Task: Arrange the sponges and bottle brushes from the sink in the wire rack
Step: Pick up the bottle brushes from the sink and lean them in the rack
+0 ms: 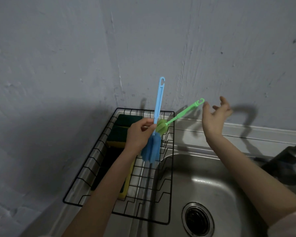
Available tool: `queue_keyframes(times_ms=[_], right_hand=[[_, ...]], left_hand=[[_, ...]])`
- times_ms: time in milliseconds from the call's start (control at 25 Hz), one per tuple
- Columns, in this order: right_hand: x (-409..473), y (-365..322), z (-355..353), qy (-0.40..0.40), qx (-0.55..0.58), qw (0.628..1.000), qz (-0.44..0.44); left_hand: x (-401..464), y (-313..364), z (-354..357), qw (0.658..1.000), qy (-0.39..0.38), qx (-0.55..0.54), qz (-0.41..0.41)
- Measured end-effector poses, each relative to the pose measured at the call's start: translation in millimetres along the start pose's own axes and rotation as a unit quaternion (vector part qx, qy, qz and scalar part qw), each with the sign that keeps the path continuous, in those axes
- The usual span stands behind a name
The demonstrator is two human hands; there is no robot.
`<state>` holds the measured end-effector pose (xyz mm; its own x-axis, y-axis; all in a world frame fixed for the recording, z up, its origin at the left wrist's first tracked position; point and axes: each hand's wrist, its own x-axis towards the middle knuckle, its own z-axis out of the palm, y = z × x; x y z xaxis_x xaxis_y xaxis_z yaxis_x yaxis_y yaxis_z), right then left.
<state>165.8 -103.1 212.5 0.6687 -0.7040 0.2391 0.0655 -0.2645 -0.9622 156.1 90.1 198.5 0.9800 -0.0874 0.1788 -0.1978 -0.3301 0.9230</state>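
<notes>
A: Status on the hands?

B: Left hand is closed around the blue bottle brush, gripping the handle just above the foam head. Handle points up, hook end at top, foam head hangs down over the wire rack.

A: Right?

B: Right hand is spread, fingers loose, holding nothing. It's in the air just beside the hook end of the green bottle brush. Can't tell if a fingertip touches the hook.

A: Where's the green one sitting?

B: Foam head is at the rack's far right corner, right behind the left hand's fingers. Handle slants up and right over the rack edge. Can't tell what supports it.

A: Sponges?

B: Sponges with dark green scrub faces and yellow foam lie in the rack's left part, in a row running front to back, partly hidden by the left forearm.

A: Sink?

B: Steel sink is right of the rack; the rack's right side overhangs the basin. Drain strainer is near the front.
</notes>
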Motion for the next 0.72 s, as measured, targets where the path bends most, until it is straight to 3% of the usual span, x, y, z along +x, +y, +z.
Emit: queue_keyframes(times_ms=[120, 200, 440, 720], right_hand=[[-14, -14, -4, -0.055, 0.013, 0.994, -0.099], [-23, -18, 1, -0.111, 0.018, 0.987, -0.115], [-33, -10, 22, -0.229, 0.035, 0.972, -0.045], [-31, 15, 27, -0.217, 0.033, 0.975, 0.025]], left_hand=[[7, 7, 6, 0.999, -0.012, 0.039, 0.026], [11, 12, 12, 0.997, -0.023, 0.062, 0.04], [21, 11, 27, 0.991, -0.053, 0.11, 0.059], [33, -10, 42, 0.989, -0.067, 0.127, 0.033]])
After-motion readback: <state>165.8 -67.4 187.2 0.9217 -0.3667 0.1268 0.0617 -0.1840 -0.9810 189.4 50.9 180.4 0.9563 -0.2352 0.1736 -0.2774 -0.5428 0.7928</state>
